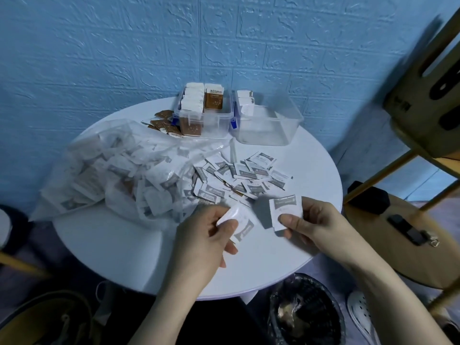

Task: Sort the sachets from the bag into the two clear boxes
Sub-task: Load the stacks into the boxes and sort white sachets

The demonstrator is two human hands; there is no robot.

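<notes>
here — a sachet [284, 212] pinched in each hand [314, 221].

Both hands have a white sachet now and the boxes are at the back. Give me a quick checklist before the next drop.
1. Left hand grips a white sachet: ok.
2. Right hand pinches the other white sachet between thumb and fingers: ok.
3. Right clear box is open with free space in front of its few upright sachets: ok.
4. Left clear box is open but nearly full: not ok for many more.
5. Whether each hand holds one sachet or several: cannot tell.
6. Path to the boxes crosses the loose pile on the table; lift above it: ok.
</notes>
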